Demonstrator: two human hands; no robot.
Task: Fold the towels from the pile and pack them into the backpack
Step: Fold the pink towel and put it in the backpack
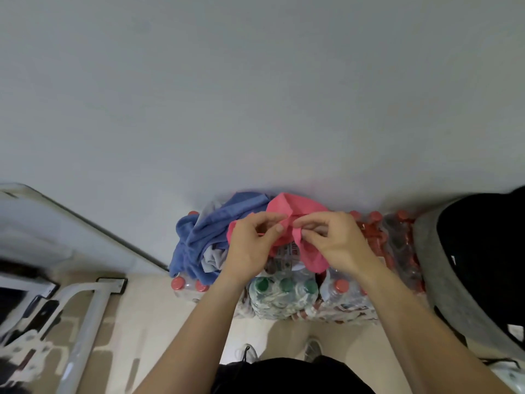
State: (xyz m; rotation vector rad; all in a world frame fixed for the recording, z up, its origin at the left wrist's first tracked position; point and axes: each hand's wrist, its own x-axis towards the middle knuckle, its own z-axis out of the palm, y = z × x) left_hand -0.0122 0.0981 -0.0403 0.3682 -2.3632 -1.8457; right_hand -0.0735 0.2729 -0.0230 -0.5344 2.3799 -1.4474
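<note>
Both hands raised: left hand point(252, 243), right hand point(336, 243) pinch pink towel point(295, 211).

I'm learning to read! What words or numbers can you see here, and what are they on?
No text here can be read for sure.
Label on the bottle pack below the pink towel: red print, too blurred to read.
Wrap of the green-capped bottles: only a blurred pattern.
On the backpack: a small white mark, too small to read.
</note>
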